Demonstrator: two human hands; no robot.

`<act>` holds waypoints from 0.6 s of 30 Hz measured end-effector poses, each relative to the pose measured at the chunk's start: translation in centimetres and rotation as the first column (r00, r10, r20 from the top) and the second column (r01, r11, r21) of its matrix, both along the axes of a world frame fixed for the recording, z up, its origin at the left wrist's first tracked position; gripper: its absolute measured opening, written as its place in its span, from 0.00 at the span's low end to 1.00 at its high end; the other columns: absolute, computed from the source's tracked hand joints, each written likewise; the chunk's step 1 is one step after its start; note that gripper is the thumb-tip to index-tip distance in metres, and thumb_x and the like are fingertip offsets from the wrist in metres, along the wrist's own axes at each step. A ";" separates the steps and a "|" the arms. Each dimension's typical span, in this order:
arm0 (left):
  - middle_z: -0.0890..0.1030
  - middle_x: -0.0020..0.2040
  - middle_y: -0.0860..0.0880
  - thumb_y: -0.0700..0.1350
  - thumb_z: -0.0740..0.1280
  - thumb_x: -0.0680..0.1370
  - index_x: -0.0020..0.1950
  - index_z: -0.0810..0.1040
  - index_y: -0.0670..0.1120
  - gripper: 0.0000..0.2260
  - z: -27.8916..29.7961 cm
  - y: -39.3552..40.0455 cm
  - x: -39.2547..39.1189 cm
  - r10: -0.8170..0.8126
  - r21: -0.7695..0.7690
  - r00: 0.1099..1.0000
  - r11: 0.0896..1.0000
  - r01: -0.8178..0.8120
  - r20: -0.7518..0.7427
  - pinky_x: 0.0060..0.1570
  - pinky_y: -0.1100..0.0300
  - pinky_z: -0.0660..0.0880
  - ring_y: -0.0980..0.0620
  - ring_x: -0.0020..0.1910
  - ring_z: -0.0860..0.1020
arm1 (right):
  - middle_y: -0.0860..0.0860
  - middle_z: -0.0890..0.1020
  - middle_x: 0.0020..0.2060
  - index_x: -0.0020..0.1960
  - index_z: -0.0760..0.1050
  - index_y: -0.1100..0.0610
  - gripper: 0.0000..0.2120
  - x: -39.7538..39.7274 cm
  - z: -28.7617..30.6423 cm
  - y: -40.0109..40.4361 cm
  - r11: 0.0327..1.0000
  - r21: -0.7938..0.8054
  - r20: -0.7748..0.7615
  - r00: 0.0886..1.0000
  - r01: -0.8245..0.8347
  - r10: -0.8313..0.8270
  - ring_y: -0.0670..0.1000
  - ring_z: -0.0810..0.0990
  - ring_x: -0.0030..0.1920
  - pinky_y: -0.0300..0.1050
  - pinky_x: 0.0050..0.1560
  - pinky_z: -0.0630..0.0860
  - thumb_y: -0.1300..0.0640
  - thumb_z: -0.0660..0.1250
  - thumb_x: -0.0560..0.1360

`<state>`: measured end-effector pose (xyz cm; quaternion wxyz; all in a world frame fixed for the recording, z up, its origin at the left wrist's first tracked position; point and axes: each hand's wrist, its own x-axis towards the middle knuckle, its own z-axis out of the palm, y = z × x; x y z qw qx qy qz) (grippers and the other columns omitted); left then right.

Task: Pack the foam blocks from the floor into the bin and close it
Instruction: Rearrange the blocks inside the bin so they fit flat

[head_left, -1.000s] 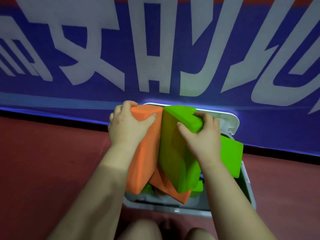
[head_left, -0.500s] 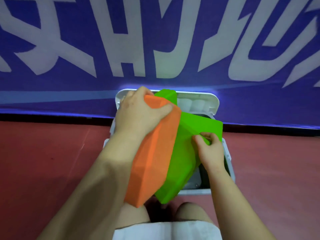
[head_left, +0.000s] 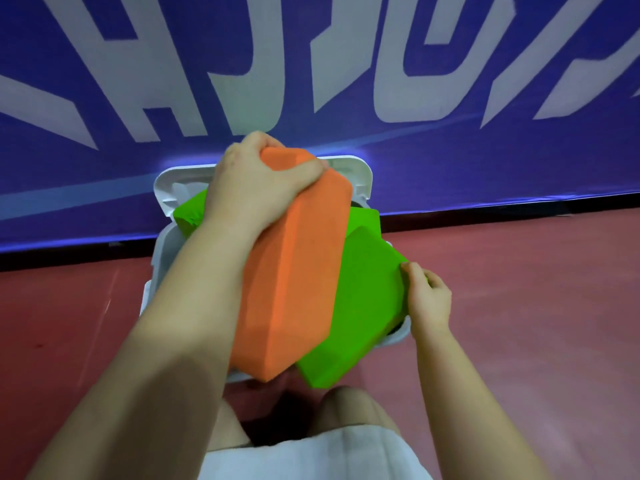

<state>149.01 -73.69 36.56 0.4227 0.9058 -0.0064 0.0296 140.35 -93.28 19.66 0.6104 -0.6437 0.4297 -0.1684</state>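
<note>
My left hand (head_left: pixel 258 183) grips the top end of a long orange foam block (head_left: pixel 294 271), held tilted above the white bin (head_left: pixel 157 261). Beside it on the right lies a large green foam block (head_left: pixel 360 306) leaning over the bin's front rim; my right hand (head_left: pixel 427 296) holds its right edge with curled fingers. Another green block (head_left: pixel 190 211) shows at the bin's back left, and a further green piece (head_left: pixel 365 220) behind the orange one. The bin's white lid (head_left: pixel 360 174) stands open against the wall. The bin's inside is mostly hidden.
A blue banner (head_left: pixel 311 81) with large white letters runs along the wall right behind the bin. Red floor (head_left: pixel 519 306) spreads on both sides. My knees (head_left: pixel 346 407) and white shorts are just in front of the bin.
The orange block has swung up and to the right over the green one. My right hand slid down to the large green block's right edge. The view tilted.
</note>
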 end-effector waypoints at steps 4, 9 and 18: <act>0.76 0.59 0.52 0.65 0.71 0.65 0.56 0.74 0.55 0.24 -1.1 -1.3 -0.2 0.006 -0.066 1.000 0.998 -0.006 0.002 0.59 0.54 0.71 0.50 0.60 0.73 | 0.51 0.77 0.34 0.44 0.77 0.58 0.10 -1.1 -1.8 -1.9 0.995 0.057 -0.070 0.994 0.087 -0.083 0.52 0.73 0.41 0.43 0.41 0.69 0.50 0.68 0.73; 0.71 0.59 0.55 0.62 0.71 0.68 0.66 0.68 0.53 0.31 -1.4 -1.4 0.2 0.022 -0.183 0.999 0.983 -0.026 -0.027 0.56 0.60 0.66 0.54 0.60 0.70 | 0.59 0.79 0.57 0.63 0.71 0.60 0.22 -1.6 -4.0 -2.3 0.998 -0.041 -0.134 0.989 0.053 -0.058 0.57 0.76 0.59 0.45 0.53 0.68 0.46 0.63 0.77; 0.74 0.53 0.56 0.63 0.68 0.71 0.57 0.73 0.50 0.22 -1.4 -1.3 1.0 0.067 -0.300 0.998 0.951 -0.068 -0.014 0.51 0.60 0.67 0.54 0.54 0.72 | 0.56 0.73 0.66 0.69 0.67 0.59 0.24 -0.5 -1.6 -1.5 0.900 -0.418 -0.248 0.969 -0.120 0.014 0.57 0.69 0.68 0.53 0.68 0.62 0.47 0.62 0.77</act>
